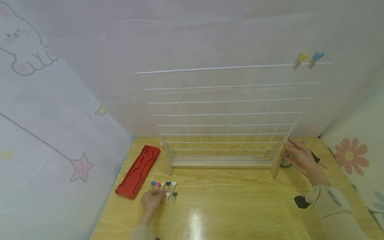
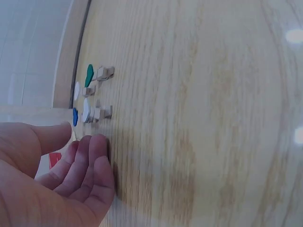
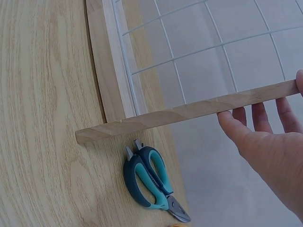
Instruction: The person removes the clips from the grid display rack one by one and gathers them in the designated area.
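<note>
Several small wooden clothespins with coloured hearts lie in two rows at the left of the table, among them a green-heart clothespin (image 1: 175,194) and a white-heart clothespin (image 2: 86,110). My left hand (image 1: 152,201) is beside them, fingertips close to the lower row. In the left wrist view a gap shows between its thumb and loosely bent fingers, with nothing held there. A white wire grid (image 1: 222,113) stands upright in a wooden stand (image 1: 222,164). My right hand (image 3: 270,146) grips the right side post (image 3: 189,113) of this stand, thumb and fingers on opposite sides.
Yellow (image 1: 303,57) and blue (image 1: 318,56) heart clothespins sit on the grid's top wire at the right. A red moulded tray (image 1: 138,173) lies left of the stand. Scissors (image 3: 149,177) with teal-and-dark handles lie beside the right post. Fabric walls surround the table.
</note>
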`<action>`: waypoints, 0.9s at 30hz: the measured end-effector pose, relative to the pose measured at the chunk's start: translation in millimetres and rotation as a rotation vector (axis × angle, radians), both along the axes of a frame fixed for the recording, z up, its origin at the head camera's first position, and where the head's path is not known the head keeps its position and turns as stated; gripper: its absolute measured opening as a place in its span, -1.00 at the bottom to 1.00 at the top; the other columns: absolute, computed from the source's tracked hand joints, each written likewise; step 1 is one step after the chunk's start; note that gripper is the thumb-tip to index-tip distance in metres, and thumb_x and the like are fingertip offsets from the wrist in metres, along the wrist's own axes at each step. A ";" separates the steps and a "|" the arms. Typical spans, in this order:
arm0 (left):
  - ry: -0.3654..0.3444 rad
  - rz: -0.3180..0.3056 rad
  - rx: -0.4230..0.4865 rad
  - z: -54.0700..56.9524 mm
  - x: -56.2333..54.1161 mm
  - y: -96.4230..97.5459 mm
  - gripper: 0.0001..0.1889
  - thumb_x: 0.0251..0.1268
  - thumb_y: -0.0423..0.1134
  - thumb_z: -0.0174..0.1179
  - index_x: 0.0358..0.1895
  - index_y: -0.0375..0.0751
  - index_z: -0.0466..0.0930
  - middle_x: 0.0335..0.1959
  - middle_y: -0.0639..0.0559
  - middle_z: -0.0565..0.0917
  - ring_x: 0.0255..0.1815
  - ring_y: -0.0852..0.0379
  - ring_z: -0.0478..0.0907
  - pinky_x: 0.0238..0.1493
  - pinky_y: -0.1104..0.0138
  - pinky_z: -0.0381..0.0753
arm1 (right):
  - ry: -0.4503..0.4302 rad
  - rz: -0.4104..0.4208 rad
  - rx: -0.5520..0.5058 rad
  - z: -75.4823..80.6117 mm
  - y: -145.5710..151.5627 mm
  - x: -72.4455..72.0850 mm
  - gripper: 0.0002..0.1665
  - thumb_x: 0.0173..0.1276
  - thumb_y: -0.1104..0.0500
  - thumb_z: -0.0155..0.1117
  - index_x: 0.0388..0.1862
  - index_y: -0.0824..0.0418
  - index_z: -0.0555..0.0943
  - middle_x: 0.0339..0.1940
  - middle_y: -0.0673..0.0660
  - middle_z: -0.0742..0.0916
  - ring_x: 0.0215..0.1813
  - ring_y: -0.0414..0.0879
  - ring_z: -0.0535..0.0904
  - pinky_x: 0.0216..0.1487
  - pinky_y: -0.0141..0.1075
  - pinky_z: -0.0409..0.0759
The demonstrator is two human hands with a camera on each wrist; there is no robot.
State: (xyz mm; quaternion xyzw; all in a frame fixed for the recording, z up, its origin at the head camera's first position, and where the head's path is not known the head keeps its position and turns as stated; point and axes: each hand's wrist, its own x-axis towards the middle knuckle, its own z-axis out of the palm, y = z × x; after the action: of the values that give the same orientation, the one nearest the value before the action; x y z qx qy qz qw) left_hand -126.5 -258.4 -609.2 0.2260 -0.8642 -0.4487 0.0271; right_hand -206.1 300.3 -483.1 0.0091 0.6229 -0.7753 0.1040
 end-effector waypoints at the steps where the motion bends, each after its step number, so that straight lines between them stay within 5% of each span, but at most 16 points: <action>1: -0.005 0.002 0.009 0.4 0.3 -1.3 -0.79 0.13 -0.21 0.36 -0.35 -0.33 0.72 -0.54 0.01 0.69 -0.57 0.18 0.58 -0.50 0.35 0.50 | -0.003 -0.001 0.000 0.2 0.0 0.5 -0.08 0.52 0.09 0.03 0.54 0.25 -0.31 0.08 -0.16 0.41 0.01 -0.40 0.55 0.00 -0.41 0.57; 9: -0.011 -0.048 0.073 14.0 1.4 -9.1 -0.76 0.22 -0.21 0.29 -0.22 -0.37 0.69 -0.42 -0.03 0.71 -0.48 0.18 0.60 -0.40 0.34 0.54 | -0.006 -0.001 -0.005 -0.4 -1.0 -0.3 -0.08 0.52 0.09 0.03 0.54 0.25 -0.31 0.09 -0.15 0.40 0.02 -0.39 0.54 0.02 -0.41 0.57; 13: 0.000 -0.108 0.195 27.1 -2.5 -7.7 -0.71 0.30 -0.24 0.23 -0.08 -0.43 0.63 -0.27 -0.15 0.71 -0.34 0.05 0.67 -0.30 0.27 0.64 | 0.000 -0.004 0.000 -1.3 -1.5 -1.7 -0.08 0.52 0.09 0.03 0.54 0.26 -0.31 0.08 -0.16 0.40 0.01 -0.40 0.54 0.01 -0.42 0.57; 21: -0.069 -0.378 0.420 56.6 -9.3 15.7 -0.59 0.38 -0.19 0.16 0.09 -0.50 0.50 -0.10 -0.29 0.65 -0.13 -0.16 0.65 -0.14 0.03 0.65 | -0.001 -0.002 0.007 -0.3 -1.4 -1.1 -0.07 0.51 0.08 0.04 0.54 0.26 -0.32 0.09 -0.15 0.39 0.02 -0.40 0.54 0.01 -0.41 0.57; 27: -0.087 -0.491 0.566 76.7 -25.7 44.9 -0.51 0.40 -0.15 0.15 0.23 -0.44 0.41 0.07 -0.22 0.59 0.06 -0.15 0.57 -0.03 0.10 0.62 | -0.007 -0.007 0.009 0.4 -1.3 -0.1 -0.07 0.51 0.08 0.04 0.54 0.26 -0.31 0.08 -0.15 0.39 0.01 -0.40 0.54 0.01 -0.41 0.57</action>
State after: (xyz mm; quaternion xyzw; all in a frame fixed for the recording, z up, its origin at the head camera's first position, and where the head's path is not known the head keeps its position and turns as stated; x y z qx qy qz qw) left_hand -152.3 -213.5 -532.4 0.0295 -0.7349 -0.6528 -0.1815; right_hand -206.2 298.9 -482.6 0.0146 0.6259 -0.7729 0.1034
